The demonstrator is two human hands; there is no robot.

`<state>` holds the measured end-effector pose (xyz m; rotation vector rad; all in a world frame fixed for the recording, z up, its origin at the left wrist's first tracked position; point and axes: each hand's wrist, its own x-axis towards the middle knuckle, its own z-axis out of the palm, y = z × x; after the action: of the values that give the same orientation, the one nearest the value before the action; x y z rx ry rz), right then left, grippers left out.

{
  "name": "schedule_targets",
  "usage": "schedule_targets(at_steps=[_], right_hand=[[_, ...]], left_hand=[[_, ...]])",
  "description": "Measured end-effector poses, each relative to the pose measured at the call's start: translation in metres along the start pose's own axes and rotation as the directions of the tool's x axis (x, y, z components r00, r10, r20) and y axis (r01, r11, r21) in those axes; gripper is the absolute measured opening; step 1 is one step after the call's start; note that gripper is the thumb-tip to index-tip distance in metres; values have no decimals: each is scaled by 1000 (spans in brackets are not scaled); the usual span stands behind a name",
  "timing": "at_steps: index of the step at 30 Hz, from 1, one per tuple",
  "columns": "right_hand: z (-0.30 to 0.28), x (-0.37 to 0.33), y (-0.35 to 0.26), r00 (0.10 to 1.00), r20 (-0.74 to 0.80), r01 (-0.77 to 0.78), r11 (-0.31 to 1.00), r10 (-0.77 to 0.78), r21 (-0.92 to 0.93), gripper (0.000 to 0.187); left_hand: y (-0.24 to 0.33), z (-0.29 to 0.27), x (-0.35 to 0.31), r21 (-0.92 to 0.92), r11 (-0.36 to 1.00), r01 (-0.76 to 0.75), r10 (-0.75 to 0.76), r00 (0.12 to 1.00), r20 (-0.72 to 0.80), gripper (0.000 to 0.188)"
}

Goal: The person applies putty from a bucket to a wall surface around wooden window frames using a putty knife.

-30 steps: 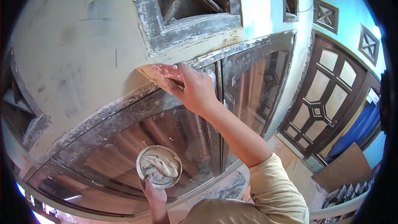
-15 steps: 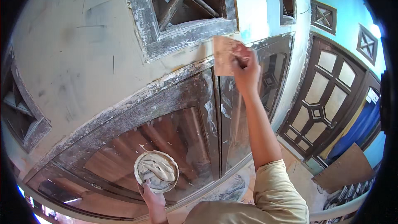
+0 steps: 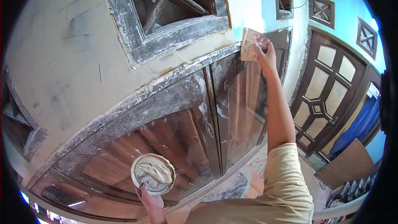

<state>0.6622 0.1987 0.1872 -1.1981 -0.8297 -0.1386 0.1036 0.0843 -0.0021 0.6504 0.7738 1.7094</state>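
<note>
My right hand (image 3: 267, 54) is raised with its fingers closed on a flat, putty-smeared scraper (image 3: 250, 46), a rectangular blade. The scraper is over the top edge of the brown window frame (image 3: 186, 67), where the wall meets it; whether it touches cannot be made out. Low in front of me, my left hand (image 3: 150, 199) grips the near rim of a round tub of pale putty (image 3: 153, 174), thumb over the edge. The putty inside is creamy, with swirled ridges. Above the frame, the wall (image 3: 62, 49) is coated in smooth greyish filler.
A small vent window with crossed bars (image 3: 166, 4) sits in the wall above. Glass panes (image 3: 145, 145) fill the window below. To the right are a brown panelled door (image 3: 325, 91), a blue curtain (image 3: 356, 120) and a leaning brown board (image 3: 347, 164).
My right hand has carried the scraper to the right along the top of the frame. The view has shifted slightly; my left hand still holds the tub low down.
</note>
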Motion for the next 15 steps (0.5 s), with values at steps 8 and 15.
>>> schedule_targets(at_steps=[8, 15], right_hand=[[31, -45, -41, 948, 125, 267, 943, -294, 198, 33], [90, -132, -128, 853, 389, 370, 929, -349, 23, 35]], left_hand=[[-8, 17, -1, 13, 999, 41, -42, 999, 33, 52], [-14, 24, -5, 92, 995, 27, -33, 997, 66, 57]])
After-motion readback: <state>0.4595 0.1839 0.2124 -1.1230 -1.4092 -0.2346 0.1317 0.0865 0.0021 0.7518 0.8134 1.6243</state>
